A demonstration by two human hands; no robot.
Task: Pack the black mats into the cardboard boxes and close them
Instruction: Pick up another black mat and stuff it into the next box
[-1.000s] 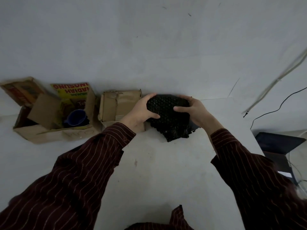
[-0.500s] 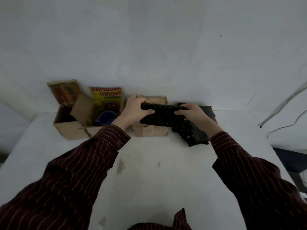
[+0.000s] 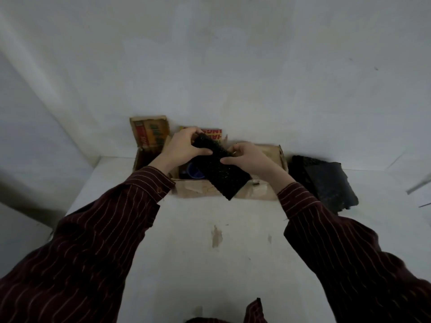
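A folded black mat hangs tilted over the open cardboard box at the back of the white table. My left hand grips its upper end and my right hand grips its middle from the right. The mat's lower corner points down in front of the box's front wall. A pile of more black mats lies on the table to the right. A second cardboard box sits just right of the open one, mostly hidden behind my right hand.
The open box has raised printed flaps and a blue round object inside. The white table meets a white wall behind the boxes. Its left edge drops off near my left sleeve. Cables show at the far right.
Both hands lifted one mat off the pile, folded it narrower, and carried it left over the open box. The view has shifted, so the boxes now sit at centre.
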